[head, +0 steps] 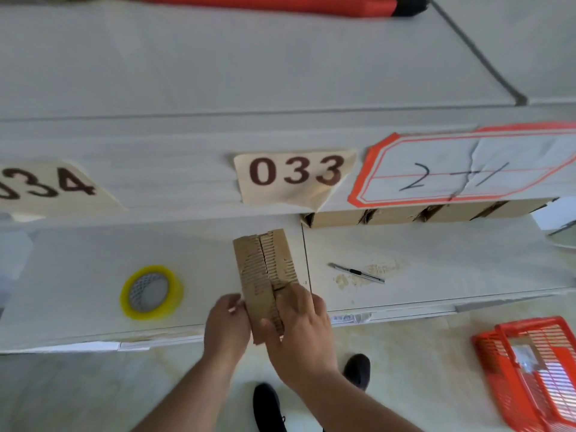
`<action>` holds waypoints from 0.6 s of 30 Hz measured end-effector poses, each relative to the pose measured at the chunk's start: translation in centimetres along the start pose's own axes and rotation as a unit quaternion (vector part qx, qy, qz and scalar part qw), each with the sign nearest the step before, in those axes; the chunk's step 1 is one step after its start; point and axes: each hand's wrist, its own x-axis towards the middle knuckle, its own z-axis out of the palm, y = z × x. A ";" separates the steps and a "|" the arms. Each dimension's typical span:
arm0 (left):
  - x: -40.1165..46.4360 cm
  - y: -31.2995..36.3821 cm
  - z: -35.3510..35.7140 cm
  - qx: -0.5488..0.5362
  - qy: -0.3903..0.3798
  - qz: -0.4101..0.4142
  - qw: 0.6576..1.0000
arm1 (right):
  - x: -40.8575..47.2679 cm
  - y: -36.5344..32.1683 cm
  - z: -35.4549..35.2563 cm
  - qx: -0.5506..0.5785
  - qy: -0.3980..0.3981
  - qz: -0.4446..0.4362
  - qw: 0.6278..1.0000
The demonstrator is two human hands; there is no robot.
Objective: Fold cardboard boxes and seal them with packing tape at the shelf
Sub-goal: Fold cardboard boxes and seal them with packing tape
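Both hands on it: left hand (pixel 229 325) and right hand (pixel 300 332) curl their fingers round the near end of the cardboard box (pixel 265 272) on the shelf (pixel 78 275). Looks light, stiff, crushable; side edges seem safest.

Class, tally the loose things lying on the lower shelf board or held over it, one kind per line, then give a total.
Tape roll: 1
Utility knife: 1
Cardboard box, gripped by the left hand and right hand: 1
Total: 3
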 end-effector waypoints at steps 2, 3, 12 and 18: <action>-1.3 1.3 -0.8 -0.081 0.010 0.032 0.996 | 0.3 0.8 0.7 0.090 -0.020 0.060 0.994; -1.9 1.7 -0.9 -0.094 -0.026 0.049 0.994 | 0.5 1.3 0.8 0.149 -0.044 0.112 0.982; -0.7 -0.5 -0.6 -0.358 -0.291 -0.049 0.886 | -1.6 0.6 -0.2 -0.023 -0.055 -0.019 0.998; 0.7 -1.0 -0.8 -0.232 -0.154 -0.066 0.958 | -0.8 0.0 1.9 -0.106 -0.084 -0.086 0.987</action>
